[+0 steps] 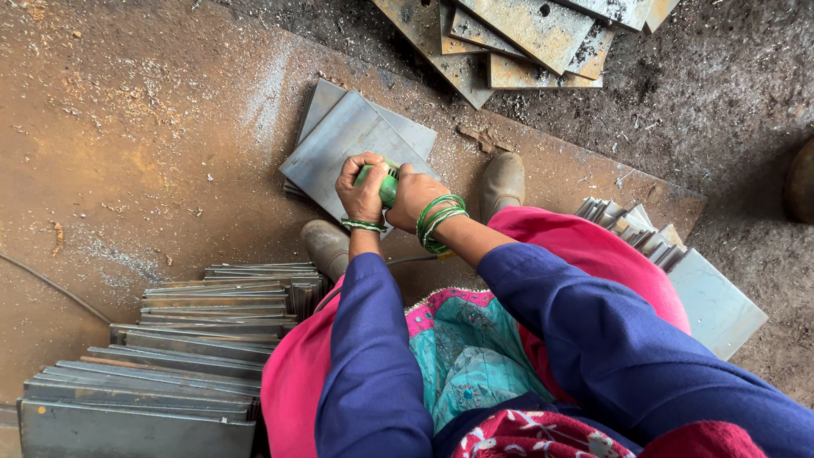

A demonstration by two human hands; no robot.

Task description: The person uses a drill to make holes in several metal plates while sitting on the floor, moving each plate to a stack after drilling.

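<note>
Both my hands grip a green hand-held power tool (387, 181) pressed down on a grey square steel plate (343, 144). My left hand (361, 190) wraps the tool's left side. My right hand (413, 195) holds its right side, with green bangles on that wrist. The plate lies on top of another like it, on a large rusty sheet (136, 127) on the ground. My two boots (326, 245) stand on either side of the plate's near corner. The tool's working end is hidden under my hands.
A row of grey steel plates (170, 356) stands on edge at lower left. More plates (678, 271) lean at right. Rusty plates with holes (517, 38) lie heaped at the top. A thin cable (51, 284) runs along the left. Metal dust covers the ground.
</note>
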